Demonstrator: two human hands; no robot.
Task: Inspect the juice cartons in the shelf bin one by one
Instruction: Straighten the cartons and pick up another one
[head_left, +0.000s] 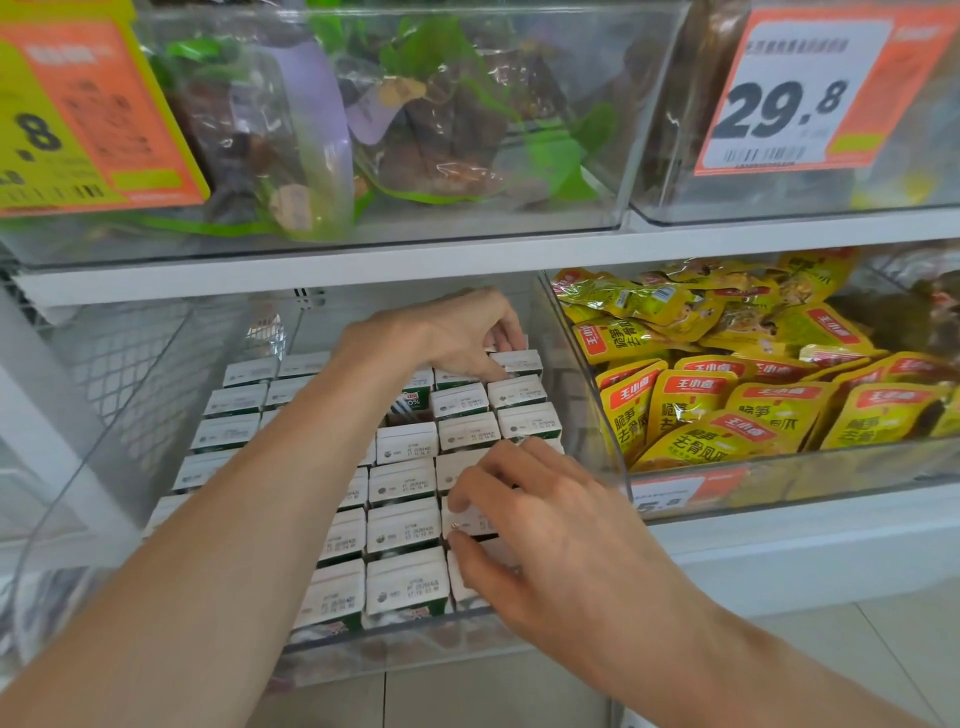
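White tops fill the head view: juice cartons (402, 525) stand upright in a tight grid inside the clear shelf bin (405, 647) on the lower shelf, date prints facing up. One slot toward the middle-back looks sunk or empty, with a green carton side showing there.

Left hand (436, 335) reaches across to the bin's far right corner. Its fingers curl down behind the back-row carton (517, 362) and the thumb lies along the near edge, so it's a pinch on the top; can't tell if it's lifted.

Right hand (550, 530) sits at the front of the right column. Forefinger and thumb are bent and closed on the top of the front carton (475, 519), other fingers loosely curled over the neighbours.

Key relation: each pinched carton lies directly under its fingertips, long axis vertical, hemmed in by neighbours or the bin wall, so a pull likely has to go straight up. Right hand is nearer the bin's front wall; left is deep at the back.

Yellow snack packets (727, 395) fill the next bin to the right.
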